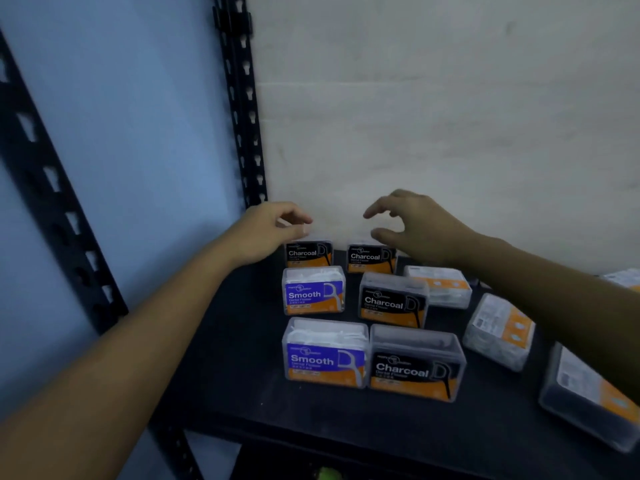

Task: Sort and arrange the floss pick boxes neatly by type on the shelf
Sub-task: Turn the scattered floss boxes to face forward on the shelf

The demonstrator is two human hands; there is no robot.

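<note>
On the black shelf (242,358) by the white wall (415,116), the left hand (273,230) and right hand (415,226) hover half-open, empty, over 2 Charcoal boxes (309,255).

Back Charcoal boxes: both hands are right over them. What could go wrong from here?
1. The left hand is over the back-left Charcoal box, which stands behind the Smooth boxes; left there, that column is mixed.
2. The right forearm crosses over the flat-lying boxes; a sweep could shove them.
3. The upright boxes stand close together; lifting one out may tip a neighbour.
</note>
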